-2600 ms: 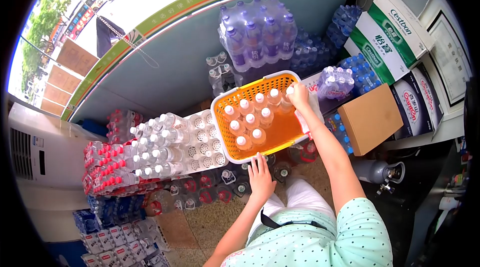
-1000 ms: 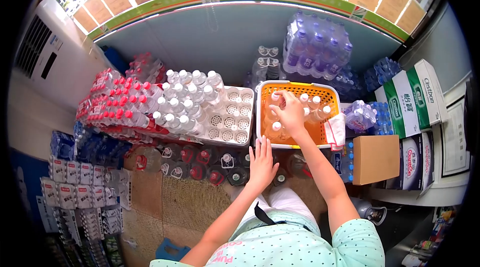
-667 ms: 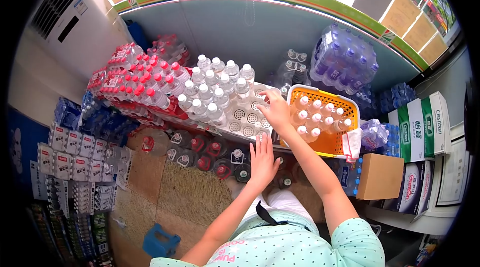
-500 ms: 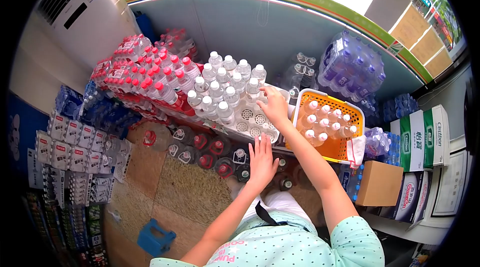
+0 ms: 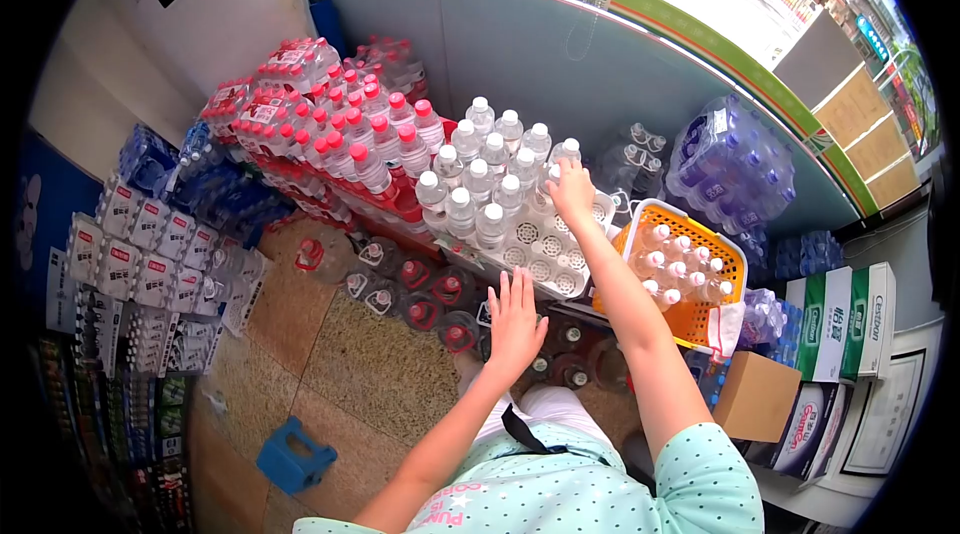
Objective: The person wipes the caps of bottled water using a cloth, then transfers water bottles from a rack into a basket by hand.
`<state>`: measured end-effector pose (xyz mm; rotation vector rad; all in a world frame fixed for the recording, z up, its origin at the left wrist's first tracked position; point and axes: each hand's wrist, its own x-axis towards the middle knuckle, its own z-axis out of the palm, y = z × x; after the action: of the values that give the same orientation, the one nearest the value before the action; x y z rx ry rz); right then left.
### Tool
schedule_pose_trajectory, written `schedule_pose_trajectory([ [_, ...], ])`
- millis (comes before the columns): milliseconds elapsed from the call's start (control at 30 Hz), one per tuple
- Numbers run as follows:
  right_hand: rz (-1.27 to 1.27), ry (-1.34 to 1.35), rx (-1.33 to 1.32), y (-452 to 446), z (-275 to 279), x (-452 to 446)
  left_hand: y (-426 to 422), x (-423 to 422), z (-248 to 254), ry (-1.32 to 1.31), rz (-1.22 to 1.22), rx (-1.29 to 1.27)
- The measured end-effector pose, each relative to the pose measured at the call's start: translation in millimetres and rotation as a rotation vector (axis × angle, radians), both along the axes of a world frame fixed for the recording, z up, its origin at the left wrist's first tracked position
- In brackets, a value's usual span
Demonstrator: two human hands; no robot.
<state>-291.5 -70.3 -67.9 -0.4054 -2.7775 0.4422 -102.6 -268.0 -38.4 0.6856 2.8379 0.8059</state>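
Note:
My right hand (image 5: 572,196) has its fingers closed around the top of a clear bottle (image 5: 549,177) with a white cap, at the right end of several similar bottles (image 5: 480,184). These stand upright in a white crate (image 5: 568,281) with round latticed cups. Bare cups show along the crate's front right part. My left hand (image 5: 515,322) is open, fingers stretched out, its fingertips at the crate's front edge; whether they touch it I cannot tell. Right of the crate, a yellow basket (image 5: 735,264) holds several bottles (image 5: 672,269) with pale caps.
Red-capped bottle packs (image 5: 330,134) are piled on the left. Large bottles (image 5: 420,309) stand on the floor before the crate. A purple-labelled pack (image 5: 735,164) is at the back right. A cardboard box (image 5: 757,396) stands at the right, a blue stool (image 5: 295,456) on the floor.
The view has shifted, so most things sit further right. My right hand has closed from spread fingers onto a white-capped bottle. My left hand stays open near the crate's front edge.

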Motion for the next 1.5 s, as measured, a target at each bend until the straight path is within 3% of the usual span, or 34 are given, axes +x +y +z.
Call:
schedule_pose_trajectory([
  [433, 0.045, 0.241, -0.322, 9.8, -1.8, 15.6, -8.8, -1.5, -6.5, -0.034, -0.032, 0.025],
  [800, 0.007, 0.474, -0.510, 38.9, 104.3, 88.9, 28.3, 14.7, -2.1, -0.025, -0.148, 0.014],
  [1100, -0.122, 0.483, -0.531, 83.0, 182.6, 197.8, 82.5, 40.7, 7.5, -0.023, -0.325, -0.001],
  [1500, -0.426, 0.411, -0.364, 171.3, 179.7, 325.5, 146.2, 88.3, -4.2, 0.003, -0.620, -0.069],
])
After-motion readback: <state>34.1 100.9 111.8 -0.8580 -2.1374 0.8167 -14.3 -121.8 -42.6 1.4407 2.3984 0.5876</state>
